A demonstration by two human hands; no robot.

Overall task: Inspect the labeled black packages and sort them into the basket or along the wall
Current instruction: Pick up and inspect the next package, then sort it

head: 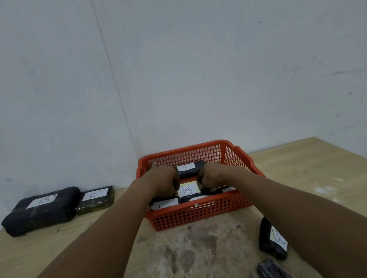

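Both hands were down inside the orange plastic mesh basket, fingers curled onto one small black wrapped package with a white "B" label: the left hand gripped its nine-o'clock end, the right hand its three-o'clock end. Both forearms stretched forward from six o'clock, converging. Another black "B" package lay at twelve o'clock in the basket. At nine o'clock, along the white wall, sat a large black "B" bundle touching a "C" package.
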